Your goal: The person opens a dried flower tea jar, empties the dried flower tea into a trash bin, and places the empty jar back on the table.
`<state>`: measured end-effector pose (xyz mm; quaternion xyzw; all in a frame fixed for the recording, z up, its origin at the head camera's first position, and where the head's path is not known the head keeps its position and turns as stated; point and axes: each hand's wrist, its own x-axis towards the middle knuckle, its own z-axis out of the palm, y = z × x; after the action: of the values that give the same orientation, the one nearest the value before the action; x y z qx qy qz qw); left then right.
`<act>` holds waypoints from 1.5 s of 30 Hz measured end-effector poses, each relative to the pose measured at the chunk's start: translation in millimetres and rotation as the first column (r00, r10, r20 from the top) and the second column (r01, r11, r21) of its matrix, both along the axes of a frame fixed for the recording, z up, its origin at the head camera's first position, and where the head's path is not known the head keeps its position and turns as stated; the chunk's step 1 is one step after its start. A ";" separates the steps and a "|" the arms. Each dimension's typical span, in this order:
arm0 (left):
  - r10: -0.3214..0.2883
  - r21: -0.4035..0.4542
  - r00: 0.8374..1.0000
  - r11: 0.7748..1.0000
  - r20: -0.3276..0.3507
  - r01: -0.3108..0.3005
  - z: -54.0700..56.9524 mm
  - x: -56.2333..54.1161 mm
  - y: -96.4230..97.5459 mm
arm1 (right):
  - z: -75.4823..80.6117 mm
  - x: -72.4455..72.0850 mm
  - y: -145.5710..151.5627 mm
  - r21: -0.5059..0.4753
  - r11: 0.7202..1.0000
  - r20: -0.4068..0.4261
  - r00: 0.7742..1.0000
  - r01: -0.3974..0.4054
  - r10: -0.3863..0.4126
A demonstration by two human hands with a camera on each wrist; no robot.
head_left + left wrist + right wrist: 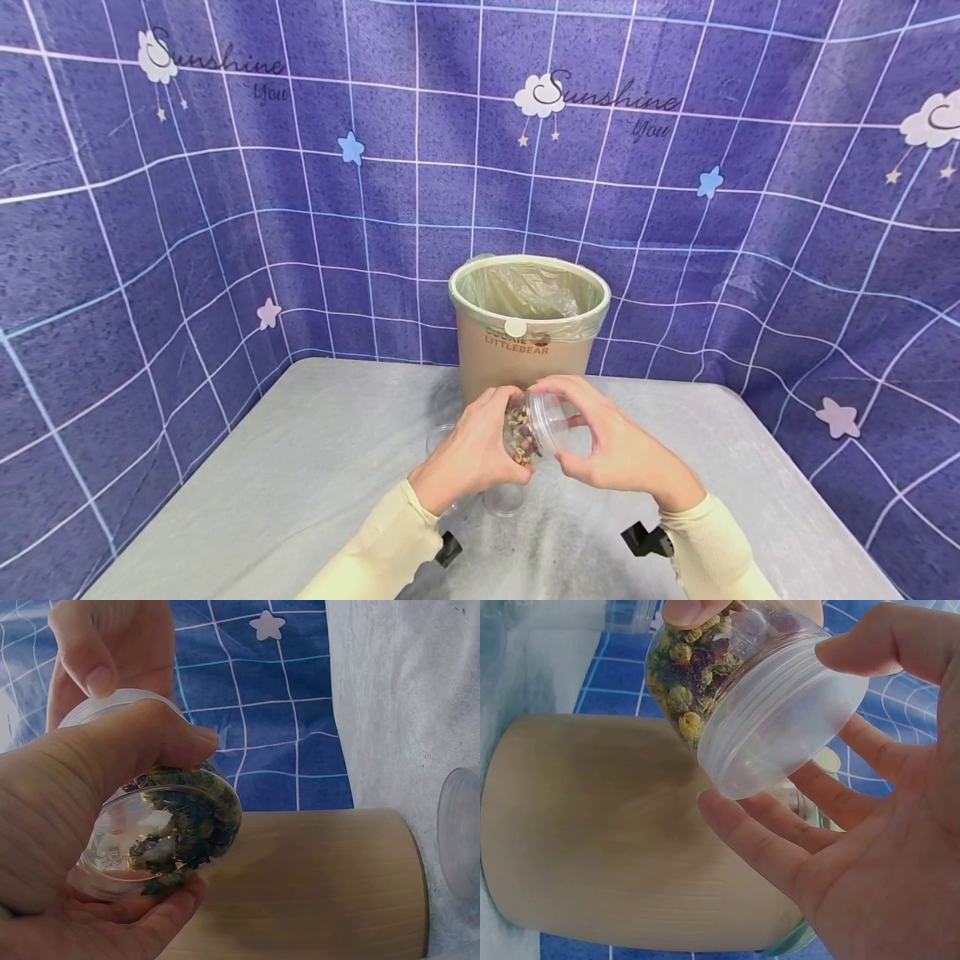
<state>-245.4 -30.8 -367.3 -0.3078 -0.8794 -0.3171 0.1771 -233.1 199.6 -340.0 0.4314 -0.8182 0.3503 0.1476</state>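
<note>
In front of the bin (558, 365), the left hand (476, 442) grips the jar (519, 432) while the right hand (626, 446) clasps its lid (553, 423), probably for twisting, which calls for steadiness.

Head view looks fwd/dn; wrist views, v. close, share jar (522, 429).

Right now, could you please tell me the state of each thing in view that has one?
Left hand: gripping the jar.
Right hand: fingers around the lid.
Jar: tilted.
Lid: on the jar; tightness can't be told.
Dried flowers: inside the jar.
Bin: upright, open-topped.
Liner: spread inside the bin.
Clear round item: partly hidden; can't tell whether open.
</note>
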 end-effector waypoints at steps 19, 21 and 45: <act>0.003 -0.007 1.000 1.000 -0.009 -0.003 -0.3 -0.1 0.5 | 0.9 1.4 0.1 0.008 1.000 -0.031 0.999 -0.019 0.019; 0.003 -0.009 1.000 1.000 -0.010 -0.003 -0.3 -0.1 0.4 | 0.7 0.6 0.2 0.012 1.000 -0.036 0.999 -0.020 0.020; 0.003 0.010 0.999 1.000 0.038 -0.003 3.4 1.8 -0.9 | 1.5 2.8 -1.2 -0.038 0.991 0.083 0.989 0.130 -0.126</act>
<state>-243.6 -31.7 -363.8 -0.2994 -0.8815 -0.3270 0.1623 -230.3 198.4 -338.5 0.3603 -0.8418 0.3746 0.1459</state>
